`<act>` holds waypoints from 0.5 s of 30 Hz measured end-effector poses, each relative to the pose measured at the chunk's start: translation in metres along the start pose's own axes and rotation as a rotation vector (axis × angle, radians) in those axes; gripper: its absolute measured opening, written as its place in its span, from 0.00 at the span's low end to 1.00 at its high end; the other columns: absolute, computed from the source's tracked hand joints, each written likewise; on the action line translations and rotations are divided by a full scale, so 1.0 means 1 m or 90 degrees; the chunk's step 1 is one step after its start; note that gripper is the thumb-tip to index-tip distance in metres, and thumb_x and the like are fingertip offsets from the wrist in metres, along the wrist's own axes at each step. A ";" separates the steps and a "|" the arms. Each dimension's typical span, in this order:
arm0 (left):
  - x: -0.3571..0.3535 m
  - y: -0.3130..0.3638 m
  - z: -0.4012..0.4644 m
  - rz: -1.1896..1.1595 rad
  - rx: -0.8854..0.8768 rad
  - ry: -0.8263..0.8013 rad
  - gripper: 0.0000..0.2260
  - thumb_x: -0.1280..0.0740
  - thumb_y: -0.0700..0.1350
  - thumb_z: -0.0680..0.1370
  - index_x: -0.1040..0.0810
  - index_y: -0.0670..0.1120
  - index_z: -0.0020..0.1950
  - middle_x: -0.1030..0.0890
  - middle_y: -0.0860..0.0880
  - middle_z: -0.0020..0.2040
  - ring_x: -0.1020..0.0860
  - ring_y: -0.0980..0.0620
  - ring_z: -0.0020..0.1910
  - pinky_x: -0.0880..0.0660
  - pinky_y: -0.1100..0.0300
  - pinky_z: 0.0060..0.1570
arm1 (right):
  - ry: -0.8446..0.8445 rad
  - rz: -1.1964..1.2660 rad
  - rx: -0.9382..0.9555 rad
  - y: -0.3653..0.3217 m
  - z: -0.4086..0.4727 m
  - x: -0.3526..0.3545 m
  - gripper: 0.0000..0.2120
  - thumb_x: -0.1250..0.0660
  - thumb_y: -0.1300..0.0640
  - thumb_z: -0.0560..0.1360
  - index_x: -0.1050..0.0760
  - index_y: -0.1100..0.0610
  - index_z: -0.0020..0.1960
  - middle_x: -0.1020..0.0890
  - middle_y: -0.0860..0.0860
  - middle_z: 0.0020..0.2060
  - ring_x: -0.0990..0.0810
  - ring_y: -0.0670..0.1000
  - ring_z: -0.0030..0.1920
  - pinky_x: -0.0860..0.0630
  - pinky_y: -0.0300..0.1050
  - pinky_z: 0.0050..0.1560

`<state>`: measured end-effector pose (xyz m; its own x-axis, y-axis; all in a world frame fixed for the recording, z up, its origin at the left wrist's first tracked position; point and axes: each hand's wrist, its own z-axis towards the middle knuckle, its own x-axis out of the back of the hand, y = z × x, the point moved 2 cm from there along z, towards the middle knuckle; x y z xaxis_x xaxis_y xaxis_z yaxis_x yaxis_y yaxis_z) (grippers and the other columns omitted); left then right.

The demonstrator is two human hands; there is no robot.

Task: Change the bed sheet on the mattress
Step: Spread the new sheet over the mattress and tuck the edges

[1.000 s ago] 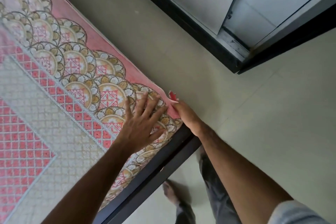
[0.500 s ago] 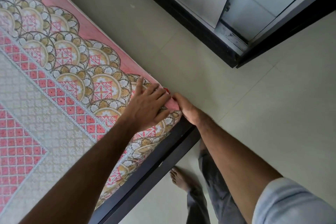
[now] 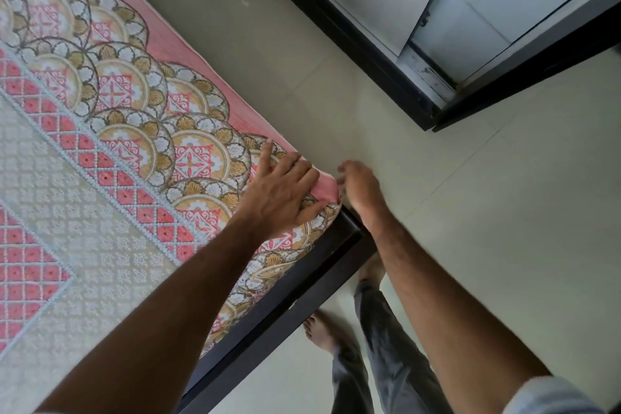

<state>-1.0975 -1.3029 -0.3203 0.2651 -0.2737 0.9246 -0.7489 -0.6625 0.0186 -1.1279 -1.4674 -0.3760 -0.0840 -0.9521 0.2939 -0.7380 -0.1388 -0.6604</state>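
Observation:
A patterned bed sheet (image 3: 141, 144) in pink, gold and white covers the mattress, and its plain pink corner (image 3: 325, 187) is folded at the near corner of the bed. My left hand (image 3: 279, 191) presses flat on the sheet right at that corner, fingers spread and reaching onto the pink fold. Just off the corner, my right hand (image 3: 361, 191) hovers beside the mattress edge with loose, blurred fingers. Its fingertips are at the pink fold, and no grip on the cloth shows.
The dark bed frame (image 3: 302, 296) runs under the mattress edge. Pale tiled floor (image 3: 487, 228) surrounds the bed. A dark door frame (image 3: 369, 53) with a light door stands behind. My bare feet (image 3: 322, 333) and grey trouser legs are beside the frame.
My right hand let go of the pink corner it pinched and drew slightly away. My left hand slid toward the corner and now presses on the fold.

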 end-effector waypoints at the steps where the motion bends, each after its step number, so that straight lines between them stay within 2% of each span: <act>1: -0.002 0.000 0.001 0.003 0.004 -0.003 0.28 0.57 0.66 0.83 0.28 0.48 0.61 0.22 0.46 0.63 0.28 0.43 0.70 0.54 0.29 0.75 | -0.062 -0.034 -0.025 0.006 -0.002 -0.007 0.21 0.46 0.43 0.78 0.23 0.58 0.48 0.17 0.57 0.48 0.19 0.60 0.51 0.23 0.59 0.55; 4: -0.006 0.000 0.004 0.002 0.006 0.002 0.26 0.56 0.64 0.83 0.29 0.49 0.62 0.23 0.46 0.63 0.29 0.42 0.70 0.54 0.30 0.75 | -0.106 -0.155 0.054 0.010 -0.002 -0.022 0.27 0.49 0.37 0.77 0.20 0.56 0.45 0.17 0.56 0.43 0.19 0.58 0.45 0.23 0.54 0.47; 7: -0.003 0.003 -0.001 -0.012 0.003 -0.013 0.26 0.56 0.64 0.83 0.28 0.49 0.62 0.23 0.46 0.61 0.28 0.42 0.67 0.52 0.30 0.74 | -0.158 -0.163 0.081 0.024 0.004 -0.024 0.26 0.48 0.33 0.77 0.22 0.48 0.36 0.20 0.56 0.38 0.23 0.56 0.36 0.25 0.52 0.40; 9: 0.000 0.006 -0.005 -0.013 -0.006 -0.024 0.27 0.56 0.65 0.83 0.27 0.49 0.63 0.23 0.46 0.60 0.28 0.42 0.67 0.52 0.29 0.74 | -0.197 -0.216 0.083 0.021 0.003 -0.020 0.24 0.48 0.36 0.80 0.25 0.47 0.34 0.23 0.56 0.37 0.25 0.55 0.35 0.27 0.51 0.40; 11: 0.008 0.006 -0.001 -0.024 -0.018 -0.059 0.29 0.55 0.67 0.82 0.28 0.49 0.66 0.23 0.47 0.61 0.29 0.43 0.68 0.54 0.29 0.74 | -0.255 -0.308 0.107 0.008 0.004 -0.016 0.22 0.49 0.46 0.84 0.24 0.53 0.40 0.22 0.57 0.38 0.22 0.57 0.38 0.24 0.53 0.42; 13: 0.018 0.003 0.004 -0.017 -0.035 -0.111 0.32 0.57 0.67 0.82 0.30 0.47 0.71 0.25 0.46 0.66 0.31 0.44 0.71 0.56 0.29 0.74 | -0.276 -0.432 0.113 -0.008 0.010 -0.011 0.15 0.46 0.50 0.84 0.27 0.57 0.47 0.20 0.58 0.44 0.19 0.61 0.47 0.23 0.52 0.49; 15: 0.033 -0.001 0.000 -0.018 -0.038 -0.116 0.32 0.59 0.65 0.82 0.34 0.46 0.75 0.28 0.45 0.72 0.33 0.44 0.74 0.55 0.30 0.76 | -0.193 -0.530 0.100 -0.034 0.009 -0.007 0.10 0.40 0.49 0.81 0.30 0.56 0.52 0.20 0.57 0.53 0.20 0.61 0.54 0.24 0.53 0.55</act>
<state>-1.0879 -1.3108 -0.2894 0.3876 -0.3810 0.8394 -0.7726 -0.6310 0.0703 -1.0961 -1.4587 -0.3623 0.6339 -0.5541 0.5396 -0.3789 -0.8307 -0.4080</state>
